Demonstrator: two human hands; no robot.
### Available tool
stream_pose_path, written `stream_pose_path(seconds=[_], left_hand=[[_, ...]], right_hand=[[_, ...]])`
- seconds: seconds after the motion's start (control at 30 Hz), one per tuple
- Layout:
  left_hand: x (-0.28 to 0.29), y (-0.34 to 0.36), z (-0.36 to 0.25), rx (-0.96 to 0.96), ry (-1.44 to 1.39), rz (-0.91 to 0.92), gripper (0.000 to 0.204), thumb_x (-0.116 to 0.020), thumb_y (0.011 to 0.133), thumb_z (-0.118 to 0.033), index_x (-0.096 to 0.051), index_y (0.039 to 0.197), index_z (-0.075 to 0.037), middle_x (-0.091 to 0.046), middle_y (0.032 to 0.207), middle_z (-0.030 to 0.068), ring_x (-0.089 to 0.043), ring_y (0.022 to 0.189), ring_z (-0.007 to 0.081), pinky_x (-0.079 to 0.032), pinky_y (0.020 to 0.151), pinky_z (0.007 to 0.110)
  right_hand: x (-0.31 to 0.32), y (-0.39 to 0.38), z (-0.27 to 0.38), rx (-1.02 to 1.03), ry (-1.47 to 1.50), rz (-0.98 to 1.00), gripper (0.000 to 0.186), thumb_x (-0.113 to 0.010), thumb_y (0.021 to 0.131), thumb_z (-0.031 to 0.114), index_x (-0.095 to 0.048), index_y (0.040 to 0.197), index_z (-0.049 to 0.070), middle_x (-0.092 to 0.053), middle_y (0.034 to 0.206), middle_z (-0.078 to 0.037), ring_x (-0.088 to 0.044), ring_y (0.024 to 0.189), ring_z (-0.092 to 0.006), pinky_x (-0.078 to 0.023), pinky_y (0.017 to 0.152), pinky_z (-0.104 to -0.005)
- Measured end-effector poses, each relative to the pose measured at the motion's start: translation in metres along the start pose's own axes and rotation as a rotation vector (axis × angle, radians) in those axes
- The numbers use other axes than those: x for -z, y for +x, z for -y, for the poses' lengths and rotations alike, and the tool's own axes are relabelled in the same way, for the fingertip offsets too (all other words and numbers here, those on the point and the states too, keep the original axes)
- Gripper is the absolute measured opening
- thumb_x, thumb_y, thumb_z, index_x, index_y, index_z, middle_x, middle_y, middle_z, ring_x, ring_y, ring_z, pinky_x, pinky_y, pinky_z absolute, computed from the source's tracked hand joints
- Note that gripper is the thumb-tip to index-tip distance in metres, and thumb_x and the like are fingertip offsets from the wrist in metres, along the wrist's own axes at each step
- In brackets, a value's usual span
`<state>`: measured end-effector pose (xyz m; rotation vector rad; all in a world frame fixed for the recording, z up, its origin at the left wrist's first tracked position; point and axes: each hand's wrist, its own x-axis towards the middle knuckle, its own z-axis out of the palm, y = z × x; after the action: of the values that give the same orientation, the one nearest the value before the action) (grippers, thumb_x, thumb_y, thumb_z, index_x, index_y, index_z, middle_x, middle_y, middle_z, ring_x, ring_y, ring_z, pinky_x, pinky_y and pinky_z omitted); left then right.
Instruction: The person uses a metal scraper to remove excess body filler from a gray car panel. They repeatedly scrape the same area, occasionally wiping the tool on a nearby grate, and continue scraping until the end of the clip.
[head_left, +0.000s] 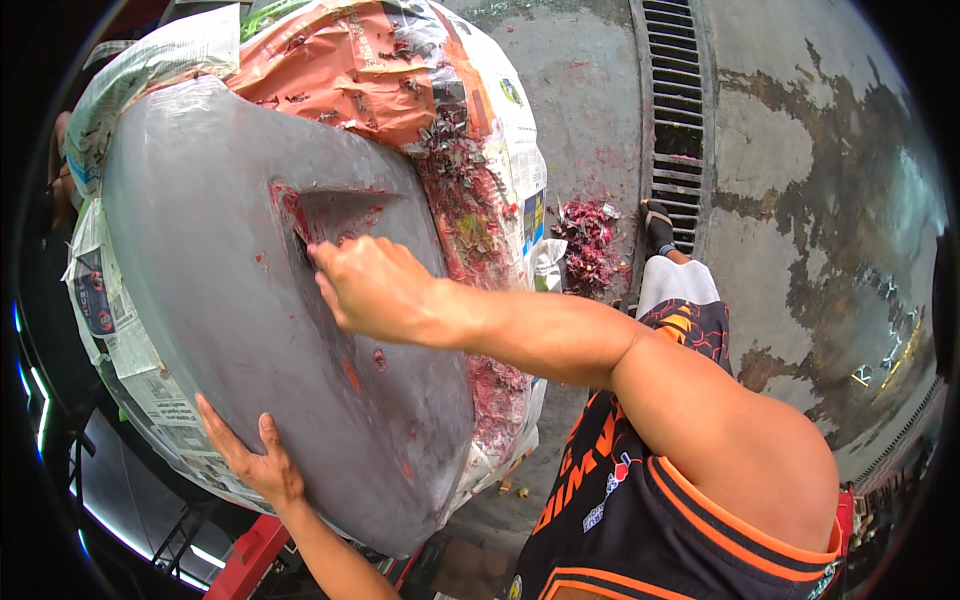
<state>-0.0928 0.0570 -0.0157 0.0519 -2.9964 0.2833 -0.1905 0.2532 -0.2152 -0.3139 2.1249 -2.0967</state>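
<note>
A large, curved grey body panel (220, 300) lies before me, with a sunken recess (345, 212) whose edges carry streaks of red. My right hand (375, 290) is closed at the near left corner of the recess, fingers bunched together. What they grip, if anything, is hidden; only a small pinkish tip shows by the thumb. Spread flat against the panel's lower left edge is my left hand (250, 460), thumb apart from the fingers, holding nothing. Red flecks and small red spots dot the grey surface around both the recess and the lower part.
Newspaper and orange paper (325, 65) wrap the panel's surroundings, strewn with red and dark scrapings (465, 200). On the concrete floor a heap of red shavings (592, 245) lies beside a drain grate (675, 110). A red metal beam (250, 555) stands at lower left.
</note>
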Motion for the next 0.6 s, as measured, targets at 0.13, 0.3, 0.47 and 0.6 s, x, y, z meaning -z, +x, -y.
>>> stream_pose_path(seconds=[0.13, 0.3, 0.47, 0.6], left_hand=[[-0.0004, 0.0002, -0.0002, -0.004, -0.007, -0.011, 0.084, -0.067, 0.098, -0.05, -0.037, 0.162, -0.007, -0.04, 0.165, 0.0165, -0.035, 0.153, 0.0365, -0.026, 0.125, 0.049], [-0.0016, 0.0013, 0.0005, -0.016, 0.001, -0.023, 0.082, -0.068, 0.098, -0.048, -0.037, 0.162, -0.007, -0.04, 0.165, 0.0172, -0.036, 0.153, 0.0367, -0.026, 0.125, 0.049], [-0.0017, 0.0017, 0.0013, -0.024, 0.0, -0.03, 0.081, -0.068, 0.098, -0.045, -0.037, 0.162, -0.006, -0.04, 0.165, 0.0173, -0.036, 0.153, 0.0369, -0.026, 0.125, 0.048], [-0.0019, 0.0004, 0.0007, -0.025, 0.012, -0.019, 0.079, -0.068, 0.098, -0.042, -0.038, 0.162, -0.005, -0.04, 0.164, 0.0179, -0.035, 0.153, 0.0366, -0.026, 0.125, 0.048]], right_hand=[[-0.0055, -0.0048, -0.0006, 0.029, -0.029, -0.022, 0.03, -0.063, 0.097, 0.017, -0.064, 0.117, -0.006, -0.068, 0.088, -0.032, -0.071, 0.075, -0.0481, -0.059, 0.067, -0.0549], [-0.0073, -0.0025, -0.0008, 0.013, -0.048, -0.028, 0.03, -0.062, 0.097, 0.016, -0.063, 0.119, -0.006, -0.069, 0.088, -0.031, -0.071, 0.076, -0.0481, -0.059, 0.068, -0.0543], [-0.0069, -0.0005, 0.0023, 0.03, -0.097, 0.03, 0.03, -0.061, 0.098, 0.016, -0.063, 0.118, -0.006, -0.07, 0.087, -0.03, -0.071, 0.077, -0.0483, -0.059, 0.068, -0.0553], [-0.0071, -0.0029, 0.0033, -0.024, -0.073, -0.007, 0.031, -0.061, 0.098, 0.016, -0.063, 0.119, -0.006, -0.071, 0.087, -0.028, -0.072, 0.079, -0.0472, -0.059, 0.069, -0.0556]])
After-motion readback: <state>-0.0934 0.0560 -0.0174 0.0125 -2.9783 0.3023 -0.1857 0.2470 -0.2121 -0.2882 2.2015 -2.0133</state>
